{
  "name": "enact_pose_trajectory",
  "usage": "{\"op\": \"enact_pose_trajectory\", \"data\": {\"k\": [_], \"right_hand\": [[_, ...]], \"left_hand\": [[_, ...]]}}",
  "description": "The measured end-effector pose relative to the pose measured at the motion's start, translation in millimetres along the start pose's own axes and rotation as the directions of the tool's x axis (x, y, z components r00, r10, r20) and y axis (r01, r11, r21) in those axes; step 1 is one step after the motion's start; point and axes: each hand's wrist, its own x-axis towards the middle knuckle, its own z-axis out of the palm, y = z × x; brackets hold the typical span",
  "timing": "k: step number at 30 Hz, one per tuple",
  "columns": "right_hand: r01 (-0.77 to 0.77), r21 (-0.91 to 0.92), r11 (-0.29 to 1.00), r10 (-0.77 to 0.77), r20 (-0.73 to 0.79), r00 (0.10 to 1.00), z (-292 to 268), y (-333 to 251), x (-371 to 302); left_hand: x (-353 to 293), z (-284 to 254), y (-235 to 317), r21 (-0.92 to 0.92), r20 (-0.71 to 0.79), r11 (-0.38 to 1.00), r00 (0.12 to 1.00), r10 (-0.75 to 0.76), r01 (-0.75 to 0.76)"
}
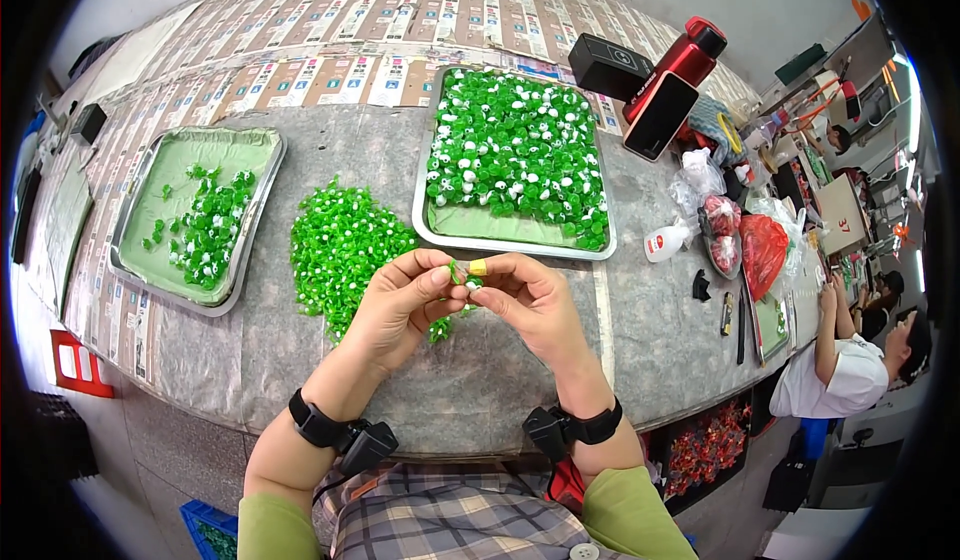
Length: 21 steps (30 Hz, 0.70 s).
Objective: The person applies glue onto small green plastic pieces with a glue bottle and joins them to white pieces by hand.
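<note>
Fingertips of both hands meet over the near middle of the table, pinching one small green plastic piece (pixel 458 272) between them. The left hand (pixel 405 305) closes thumb and forefinger on the left side of the piece; the right hand (pixel 528 305) closes on the right side, where a yellow fingertip cover (pixel 478 267) shows on one finger. Whether a white part is already seated in the piece cannot be told at this size.

For a clean fit, the judgement is: keep the piece held above the table, grip at its edges and not across its middle, and press straight along one line so nothing tilts or springs out.

Directly below and left of the hands lies a loose pile of green pieces (pixel 340 250) on the grey table cover (pixel 480 380), close enough to draw from without reaching. Far of the hands, a metal tray (pixel 600 250) holds green pieces with white spots. Far left, a second tray (pixel 135 275) holds only a few. To the right stand a white bottle (pixel 665 244) and a red bag (pixel 764 250). A person in a white shirt (pixel 840 380) sits at the right edge.
</note>
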Motion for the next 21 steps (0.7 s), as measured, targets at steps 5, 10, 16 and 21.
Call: {"op": "enact_pose_trajectory", "data": {"k": [5, 10, 16, 21], "right_hand": [[0.042, 0.021, 0.999, -0.040, -0.060, 0.997, -1, 5, 0], [0.095, 0.082, 0.992, -0.085, -0.122, 0.989, 3, 3, 0], [0.071, 0.097, 0.993, -0.062, -0.098, 0.993, 3, 4, 0], [-0.023, 0.177, 0.984, 0.041, -0.098, 0.994, 5, 7, 0]], "left_hand": [[1, -2, -3, 0.037, -0.028, 0.999, 0.999, 0.030, -0.029], [1, 0, -6, 0.237, -0.047, 0.965, 0.991, 0.129, -0.114], [0, 2, -7, 0.363, -0.006, 0.910, 0.976, 0.216, -0.199], [-1, 1, -10, 0.578, 0.084, 0.729, 0.915, 0.394, -0.367]]}}
